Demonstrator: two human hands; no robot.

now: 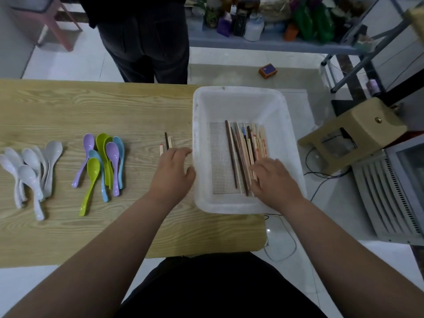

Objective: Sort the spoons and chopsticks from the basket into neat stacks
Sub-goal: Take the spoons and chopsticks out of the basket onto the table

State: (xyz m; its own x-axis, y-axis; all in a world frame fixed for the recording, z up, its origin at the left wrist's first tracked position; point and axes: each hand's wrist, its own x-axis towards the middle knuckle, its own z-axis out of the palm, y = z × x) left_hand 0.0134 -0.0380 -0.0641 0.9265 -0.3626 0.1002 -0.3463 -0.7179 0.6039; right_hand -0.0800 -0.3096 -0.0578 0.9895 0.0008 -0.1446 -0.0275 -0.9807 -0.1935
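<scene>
I'm laying my right hand [275, 180] flat, fingers straight, on the chopsticks [243, 148] in the white basket [238, 90], left hand [172, 173] open over the desk pile [167, 142]; imo worth squaring ends b4 lifting.

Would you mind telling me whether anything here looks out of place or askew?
Yes. The white basket overhangs the right edge of the table, so it could tip. The coloured spoons and white spoons lie fanned and crossed, not neatly stacked. A small orange box sits on the floor.

Pale tiled floor [68, 60]; cluttered grey shelf [286, 44]; pink stool [59, 24].
</scene>
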